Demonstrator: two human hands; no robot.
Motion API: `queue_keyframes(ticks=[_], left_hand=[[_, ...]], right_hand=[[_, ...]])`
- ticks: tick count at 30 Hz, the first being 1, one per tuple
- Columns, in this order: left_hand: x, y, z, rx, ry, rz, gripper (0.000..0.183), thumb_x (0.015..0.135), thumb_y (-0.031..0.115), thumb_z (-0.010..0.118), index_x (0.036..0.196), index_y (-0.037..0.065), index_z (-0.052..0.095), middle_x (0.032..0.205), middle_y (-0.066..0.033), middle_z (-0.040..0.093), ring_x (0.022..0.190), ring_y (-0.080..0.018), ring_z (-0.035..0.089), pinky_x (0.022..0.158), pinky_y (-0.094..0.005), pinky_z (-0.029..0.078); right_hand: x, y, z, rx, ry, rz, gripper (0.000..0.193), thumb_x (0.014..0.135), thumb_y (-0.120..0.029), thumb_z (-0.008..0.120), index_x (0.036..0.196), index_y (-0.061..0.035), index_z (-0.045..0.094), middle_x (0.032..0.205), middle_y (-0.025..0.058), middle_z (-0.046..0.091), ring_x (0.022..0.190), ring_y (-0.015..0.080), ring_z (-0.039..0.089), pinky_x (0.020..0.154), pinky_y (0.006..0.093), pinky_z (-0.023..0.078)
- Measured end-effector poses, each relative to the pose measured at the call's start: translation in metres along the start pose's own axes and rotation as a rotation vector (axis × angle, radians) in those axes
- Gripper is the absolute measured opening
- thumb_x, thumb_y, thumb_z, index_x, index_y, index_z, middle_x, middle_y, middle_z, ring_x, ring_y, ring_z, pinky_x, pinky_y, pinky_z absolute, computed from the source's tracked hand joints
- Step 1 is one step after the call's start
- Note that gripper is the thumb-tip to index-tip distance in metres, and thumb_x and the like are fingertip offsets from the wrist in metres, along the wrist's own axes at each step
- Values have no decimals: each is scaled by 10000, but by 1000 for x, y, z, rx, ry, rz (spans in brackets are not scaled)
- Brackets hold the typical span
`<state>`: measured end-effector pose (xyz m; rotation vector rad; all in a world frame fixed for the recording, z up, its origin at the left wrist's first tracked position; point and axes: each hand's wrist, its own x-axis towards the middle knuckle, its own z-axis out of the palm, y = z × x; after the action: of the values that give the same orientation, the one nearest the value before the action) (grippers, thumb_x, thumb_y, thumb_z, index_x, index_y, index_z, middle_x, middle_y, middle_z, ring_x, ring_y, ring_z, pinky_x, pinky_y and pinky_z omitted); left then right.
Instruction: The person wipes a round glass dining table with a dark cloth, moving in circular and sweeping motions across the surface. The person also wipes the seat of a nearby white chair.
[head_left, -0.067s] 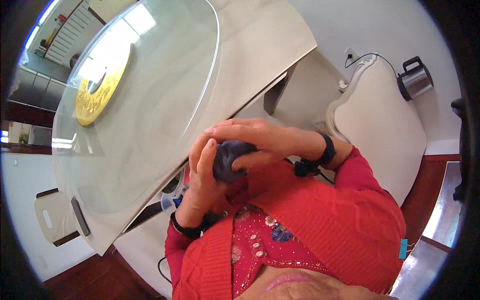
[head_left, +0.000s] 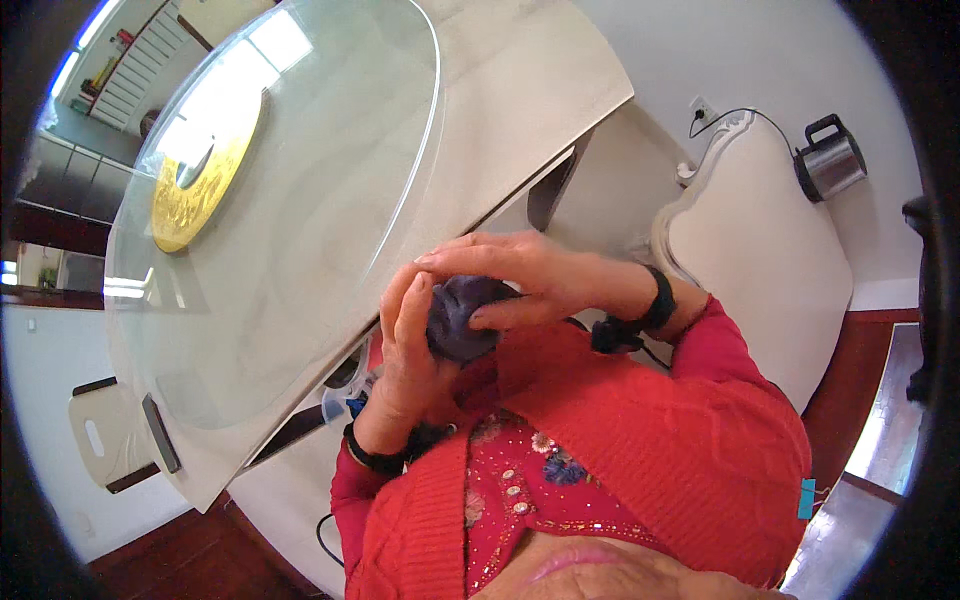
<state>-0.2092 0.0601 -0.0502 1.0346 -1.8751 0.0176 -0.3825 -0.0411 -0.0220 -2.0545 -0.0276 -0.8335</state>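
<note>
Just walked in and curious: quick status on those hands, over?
Left hand and right hand both closed around dark purple lump, held at chest. Glass-topped table just beyond. Nothing between hands and lump.

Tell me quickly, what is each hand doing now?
Left hand: closed around the dark purple lump, from its left.
Right hand: closed over the same lump, from above.

Two hands, left hand (head_left: 408, 345) and right hand (head_left: 520, 275), close around one dark purple lump (head_left: 458, 315). Beyond them lies one gold disc (head_left: 205, 175); right of them, one chair (head_left: 760, 250) and one kettle (head_left: 830, 160).
</note>
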Motion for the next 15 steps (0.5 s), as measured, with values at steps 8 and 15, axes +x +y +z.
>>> queue_keyframes(ticks=[8,15], left_hand=[[18,4,6,-67,137,120,396,794,-1,658,1161,64,524,1237,-205,459,1126,-400,512,944,-507,442],[-6,11,-46,434,145,168,370,815,83,682,1131,178,516,1252,-140,437,1187,-380,467,988,-593,391]], right_hand=[[4,-20,-31,-178,10,-73,407,770,-38,668,1159,-58,547,1222,169,551,1054,334,590,870,380,498],[6,-28,-93,-894,300,-24,400,731,0,687,1102,-100,576,1187,139,575,1148,335,536,938,387,459]])
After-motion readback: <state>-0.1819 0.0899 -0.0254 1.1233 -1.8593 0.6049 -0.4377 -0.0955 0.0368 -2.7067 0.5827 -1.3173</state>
